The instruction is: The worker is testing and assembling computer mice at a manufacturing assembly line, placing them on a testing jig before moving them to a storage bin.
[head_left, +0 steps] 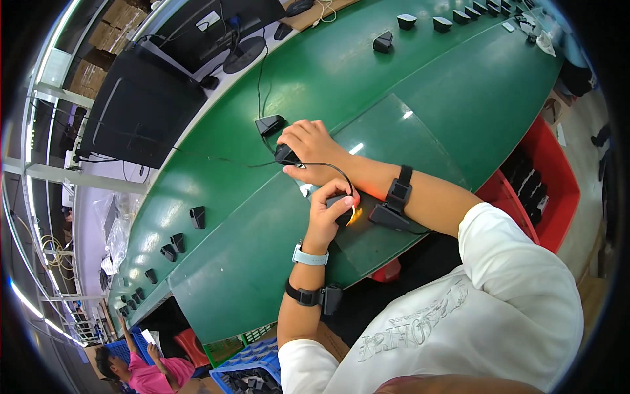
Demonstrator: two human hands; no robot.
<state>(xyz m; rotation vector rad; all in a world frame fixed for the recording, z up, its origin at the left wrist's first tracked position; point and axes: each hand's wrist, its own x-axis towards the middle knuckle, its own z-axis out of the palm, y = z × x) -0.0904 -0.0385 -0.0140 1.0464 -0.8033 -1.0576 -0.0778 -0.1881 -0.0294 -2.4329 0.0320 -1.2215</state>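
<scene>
Head view looks down on a long green surface that curves from about 7 o'clock up to 1 o'clock. At the middle of the frame, the right hand lies curled over a small black mouse-shaped device, fingers wrapped around its top and pressing it to a clear sheet spread on the green. A thin black cable loops from that device toward 4 o'clock. Just below, at about 6 o'clock of the right hand, the left hand is closed around a second dark device, which glows orange at its edge; the two hands are just beside each other. Both forearms carry black strapped sensors, and the left wrist also wears a pale watch. A black wedge-shaped piece sits at 11 o'clock of the right hand, near it. More black wedges line the surface toward 8 o'clock and toward 1 o'clock. A red bin stands at 3 o'clock.
</scene>
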